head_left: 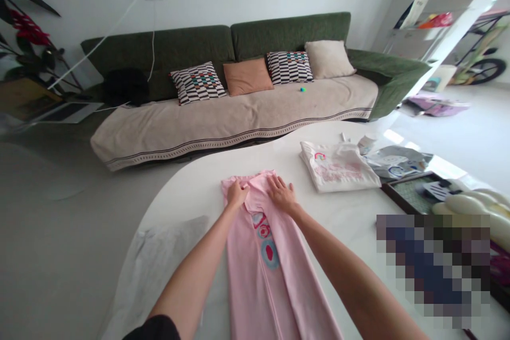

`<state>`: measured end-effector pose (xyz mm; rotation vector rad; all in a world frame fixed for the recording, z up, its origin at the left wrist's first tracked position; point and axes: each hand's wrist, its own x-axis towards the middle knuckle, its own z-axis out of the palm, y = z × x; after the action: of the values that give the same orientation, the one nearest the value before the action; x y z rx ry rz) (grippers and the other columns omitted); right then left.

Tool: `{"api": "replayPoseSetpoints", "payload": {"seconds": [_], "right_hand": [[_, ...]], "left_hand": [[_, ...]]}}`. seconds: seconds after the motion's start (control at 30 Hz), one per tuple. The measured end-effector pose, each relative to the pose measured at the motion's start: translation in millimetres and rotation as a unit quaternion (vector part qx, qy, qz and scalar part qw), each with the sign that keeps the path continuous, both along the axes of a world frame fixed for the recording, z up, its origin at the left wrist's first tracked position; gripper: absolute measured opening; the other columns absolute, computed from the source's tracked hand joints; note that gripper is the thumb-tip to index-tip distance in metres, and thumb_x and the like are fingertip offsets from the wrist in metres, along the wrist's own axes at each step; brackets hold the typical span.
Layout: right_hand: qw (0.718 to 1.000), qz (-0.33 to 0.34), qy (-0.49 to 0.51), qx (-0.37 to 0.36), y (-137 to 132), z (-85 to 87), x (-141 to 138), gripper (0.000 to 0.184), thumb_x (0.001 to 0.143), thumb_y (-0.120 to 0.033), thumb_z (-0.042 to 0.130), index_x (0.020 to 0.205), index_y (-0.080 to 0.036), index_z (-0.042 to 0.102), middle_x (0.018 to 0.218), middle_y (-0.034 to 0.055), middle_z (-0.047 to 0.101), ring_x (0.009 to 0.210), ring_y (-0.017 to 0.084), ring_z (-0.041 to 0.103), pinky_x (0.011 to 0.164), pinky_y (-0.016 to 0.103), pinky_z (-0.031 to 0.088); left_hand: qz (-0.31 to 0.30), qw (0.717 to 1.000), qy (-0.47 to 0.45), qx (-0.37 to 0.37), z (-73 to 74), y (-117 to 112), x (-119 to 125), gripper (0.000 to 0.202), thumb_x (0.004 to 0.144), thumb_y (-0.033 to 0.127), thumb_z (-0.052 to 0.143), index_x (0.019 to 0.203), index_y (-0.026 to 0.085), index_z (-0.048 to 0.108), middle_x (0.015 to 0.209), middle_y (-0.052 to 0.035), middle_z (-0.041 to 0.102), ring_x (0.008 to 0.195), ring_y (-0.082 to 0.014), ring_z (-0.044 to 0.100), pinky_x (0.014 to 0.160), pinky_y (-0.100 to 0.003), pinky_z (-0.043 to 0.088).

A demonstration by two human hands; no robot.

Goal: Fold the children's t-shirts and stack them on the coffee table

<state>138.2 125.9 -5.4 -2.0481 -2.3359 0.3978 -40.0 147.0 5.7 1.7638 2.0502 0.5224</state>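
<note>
A long pink garment (249, 281) lies lengthwise on the white table (338, 255), its gathered edge at the far end. Part of a blue and red print shows between its folded sides; I cannot tell whether it is a dress, a top or trousers. My left hand (238, 195) pinches the cloth near the far left corner, fingers closed. On the far right edge my right hand (282, 195) lies flat with its fingers outstretched. Right of it rests a folded white garment (338, 166) with a rainbow and pink print.
A crumpled clear plastic bag (159, 271) lies at the table's left. On the right are a silvery bag (398, 161), a dark-rimmed tray (398, 199) and a blurred-out area. Behind the table stands a green sofa (191, 50) with several cushions.
</note>
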Motion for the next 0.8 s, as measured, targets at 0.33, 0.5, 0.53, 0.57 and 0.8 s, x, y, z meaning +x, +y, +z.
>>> {"api": "replayPoseSetpoints", "payload": {"seconds": [0.33, 0.5, 0.53, 0.57, 0.8], "right_hand": [[0.997, -0.065, -0.006, 0.035, -3, -3.1, -7, 0.056, 0.091, -0.046, 0.015, 0.142, -0.024, 0.012, 0.148, 0.0024, 0.011, 0.135, 0.025, 0.002, 0.103, 0.053, 0.013], [0.995, -0.025, 0.019, 0.100, -27, 1.6, -7, 0.055, 0.091, -0.039, 0.021, 0.141, -0.016, 0.018, 0.148, 0.0065, 0.009, 0.135, 0.023, 0.002, 0.104, 0.049, 0.014], [0.994, -0.002, 0.028, 0.104, -35, 1.7, -8, 0.054, 0.091, -0.036, 0.022, 0.140, -0.015, 0.020, 0.148, 0.0069, 0.010, 0.135, 0.022, 0.003, 0.105, 0.048, 0.015], [0.994, 0.019, 0.037, 0.100, -44, 1.5, -10, 0.052, 0.091, -0.033, 0.022, 0.140, -0.014, 0.021, 0.148, 0.0072, 0.011, 0.135, 0.021, 0.005, 0.105, 0.046, 0.016], [0.987, 0.127, 0.076, 0.069, -167, -4.7, 1, 0.059, 0.090, -0.042, 0.029, 0.141, -0.016, 0.016, 0.145, 0.0071, 0.018, 0.134, 0.024, 0.012, 0.105, 0.047, 0.019]], "left_hand": [[0.029, 0.999, 0.025, -0.004, 5.9, -14, -4, 0.032, 0.081, 0.026, 0.046, 0.110, 0.016, 0.051, 0.098, -0.0109, 0.062, 0.090, -0.0218, 0.058, 0.072, -0.029, 0.043], [-0.099, 0.981, 0.076, 0.147, 13.2, -53, 12, 0.043, 0.087, 0.027, 0.035, 0.128, 0.017, 0.039, 0.131, -0.0110, 0.043, 0.124, -0.0218, 0.035, 0.099, -0.037, 0.032], [-0.154, 0.972, 0.086, 0.153, 9.9, -63, 16, 0.044, 0.087, 0.027, 0.034, 0.130, 0.019, 0.038, 0.135, -0.0094, 0.039, 0.127, -0.0222, 0.029, 0.102, -0.039, 0.028], [-0.196, 0.966, 0.094, 0.142, 5.1, -72, 19, 0.046, 0.088, 0.029, 0.034, 0.133, 0.021, 0.036, 0.139, -0.0072, 0.035, 0.130, -0.0235, 0.024, 0.104, -0.042, 0.026], [-0.219, 0.965, 0.115, 0.085, -18.9, -93, 24, 0.045, 0.087, 0.037, 0.037, 0.132, 0.038, 0.035, 0.145, 0.0006, 0.025, 0.133, -0.0299, 0.013, 0.104, -0.052, 0.015]]}}
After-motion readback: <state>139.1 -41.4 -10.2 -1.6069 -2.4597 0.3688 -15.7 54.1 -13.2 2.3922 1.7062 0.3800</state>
